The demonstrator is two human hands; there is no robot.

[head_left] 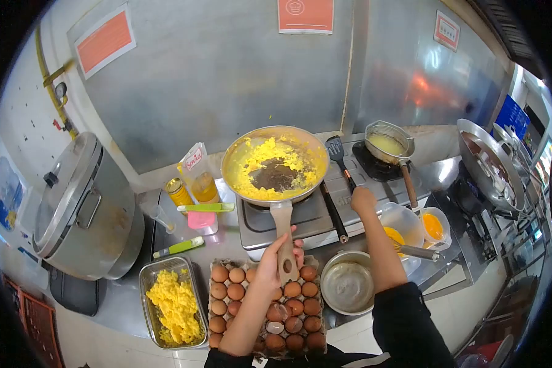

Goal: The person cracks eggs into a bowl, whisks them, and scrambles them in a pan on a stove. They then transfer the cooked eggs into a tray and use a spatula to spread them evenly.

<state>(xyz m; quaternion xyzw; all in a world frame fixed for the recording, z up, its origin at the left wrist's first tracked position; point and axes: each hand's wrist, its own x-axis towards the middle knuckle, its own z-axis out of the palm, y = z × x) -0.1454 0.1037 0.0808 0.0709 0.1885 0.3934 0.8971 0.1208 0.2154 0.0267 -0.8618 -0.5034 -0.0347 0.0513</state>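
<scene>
My left hand (pixel 280 253) is wrapped round the beige handle of a frying pan (pixel 321 150), which sits on the left burner. Scrambled egg (pixel 280 153) lies in the pan, with a dark patch of bare pan at its middle. My right hand (pixel 363 201) is closed on the handle end of a black slotted spatula (pixel 335 147), whose head is to the right of the pan, apart from the egg. Below my left arm, a carton tray of brown eggs (pixel 293 305) includes some broken shells. Left of it, a rectangular metal tray (pixel 146 300) holds more scrambled egg.
A black-handled utensil (pixel 334 211) lies on the stove (pixel 251 224). A small pan with a strainer (pixel 386 144) occupies the right burner. An empty pot (pixel 348 282), a whisk (pixel 420 251) and a container of beaten egg (pixel 433 227) are at right; a large pot (pixel 95 208) stands left.
</scene>
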